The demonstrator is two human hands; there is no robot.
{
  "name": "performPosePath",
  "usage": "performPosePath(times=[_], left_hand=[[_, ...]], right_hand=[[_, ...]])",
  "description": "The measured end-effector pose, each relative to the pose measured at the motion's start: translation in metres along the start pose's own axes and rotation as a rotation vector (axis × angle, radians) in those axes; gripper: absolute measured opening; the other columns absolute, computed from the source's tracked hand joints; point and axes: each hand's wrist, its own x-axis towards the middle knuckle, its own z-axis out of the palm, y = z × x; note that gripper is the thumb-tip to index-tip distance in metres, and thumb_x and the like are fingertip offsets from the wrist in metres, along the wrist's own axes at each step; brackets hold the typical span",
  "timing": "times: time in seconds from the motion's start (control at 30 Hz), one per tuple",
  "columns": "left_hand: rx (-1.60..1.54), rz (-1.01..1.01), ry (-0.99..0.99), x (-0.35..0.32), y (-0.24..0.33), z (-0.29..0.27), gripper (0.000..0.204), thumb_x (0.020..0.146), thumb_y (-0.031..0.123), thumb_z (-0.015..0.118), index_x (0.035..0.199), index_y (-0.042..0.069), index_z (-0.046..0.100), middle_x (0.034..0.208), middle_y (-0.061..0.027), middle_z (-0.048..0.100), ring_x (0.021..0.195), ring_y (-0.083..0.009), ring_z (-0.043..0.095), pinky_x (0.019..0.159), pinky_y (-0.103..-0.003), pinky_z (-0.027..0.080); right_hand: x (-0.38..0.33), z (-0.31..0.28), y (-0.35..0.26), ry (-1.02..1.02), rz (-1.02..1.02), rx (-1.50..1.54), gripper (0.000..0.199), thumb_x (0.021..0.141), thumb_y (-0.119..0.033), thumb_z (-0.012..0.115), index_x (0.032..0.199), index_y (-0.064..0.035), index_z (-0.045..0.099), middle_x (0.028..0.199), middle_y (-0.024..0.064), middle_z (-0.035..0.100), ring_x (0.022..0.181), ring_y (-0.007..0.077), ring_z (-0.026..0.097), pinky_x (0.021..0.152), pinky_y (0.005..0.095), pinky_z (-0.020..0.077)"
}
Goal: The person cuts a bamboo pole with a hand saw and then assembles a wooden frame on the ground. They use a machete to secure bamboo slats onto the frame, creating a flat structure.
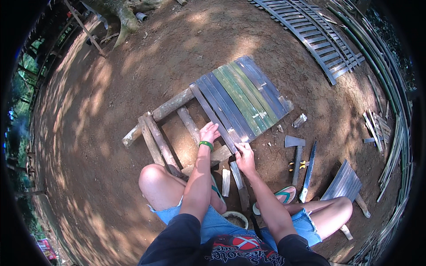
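In front of me lies a low frame of round wooden poles, its far right part covered with flat bamboo slats, dark grey and green. The nearest dark slat runs along the edge of the covered part. My left hand, with a green band at the wrist, is beside this slat's middle, fingers stretched out and holding nothing that I can see. My right hand grips the same slat's near end between thumb and fingers. Bare cross poles show at the frame's left.
To my right lie a hatchet, yellow-handled pliers partly behind it, and a long saw. A bowl sits between my legs. Farther off are a slatted panel, bamboo poles and a tree trunk.
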Motion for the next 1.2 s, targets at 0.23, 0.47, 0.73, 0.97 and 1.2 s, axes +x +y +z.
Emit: performPosePath(times=[0.23, 0.47, 0.73, 0.97, 1.2], left_hand=[[0.007, -0.005, -0.023, 0.004, 0.001, -0.001, 0.028, 0.099, 0.015, 0.068, 0.125, 0.005, 0.066, 0.108, -0.0053, 0.074, 0.084, -0.0153, 0.073, 0.075, -0.030, 0.061], [0.006, 0.000, -0.011, 0.005, 0.001, 0.001, 0.030, 0.097, 0.016, 0.070, 0.124, 0.003, 0.065, 0.109, -0.0064, 0.074, 0.082, -0.0153, 0.073, 0.073, -0.030, 0.061], [-0.013, 0.009, -0.006, 0.004, 0.001, 0.002, 0.034, 0.096, 0.015, 0.071, 0.126, 0.001, 0.063, 0.112, -0.0094, 0.073, 0.084, -0.0175, 0.073, 0.076, -0.032, 0.062], [-0.015, 0.010, 0.001, 0.002, 0.003, 0.005, 0.039, 0.095, 0.015, 0.072, 0.129, -0.001, 0.062, 0.112, -0.0089, 0.073, 0.083, -0.0167, 0.073, 0.076, -0.032, 0.062], [-0.004, 0.006, -0.010, 0.005, 0.001, 0.000, 0.036, 0.095, 0.015, 0.072, 0.127, 0.001, 0.063, 0.107, -0.0071, 0.074, 0.079, -0.0156, 0.073, 0.072, -0.031, 0.062]], right_hand=[[0.000, -0.001, -0.003, 0.028, -0.035, 0.034, 0.040, 0.081, 0.009, 0.061, 0.120, 0.0042, 0.069, 0.109, 0.0207, 0.062, 0.102, 0.0356, 0.063, 0.092, 0.0400, 0.0515], [0.001, -0.002, -0.006, 0.020, 0.014, 0.005, 0.040, 0.082, 0.008, 0.061, 0.121, 0.0039, 0.069, 0.110, 0.0207, 0.063, 0.104, 0.0352, 0.064, 0.095, 0.0387, 0.0509], [-0.010, 0.010, 0.015, 0.181, 0.259, 0.315, 0.032, 0.084, 0.005, 0.070, 0.116, 0.0057, 0.068, 0.105, 0.0150, 0.070, 0.087, 0.0167, 0.071, 0.079, 0.0284, 0.0564], [-0.020, 0.020, 0.020, 0.277, 0.381, 0.441, 0.021, 0.088, 0.000, 0.075, 0.107, 0.0027, 0.067, 0.095, 0.0096, 0.075, 0.087, 0.0117, 0.072, 0.079, 0.0267, 0.0570], [-0.022, 0.023, 0.020, 0.276, 0.446, 0.428, 0.019, 0.087, -0.001, 0.076, 0.105, 0.0030, 0.071, 0.089, 0.0063, 0.075, 0.082, 0.0071, 0.068, 0.075, 0.0236, 0.0542]])
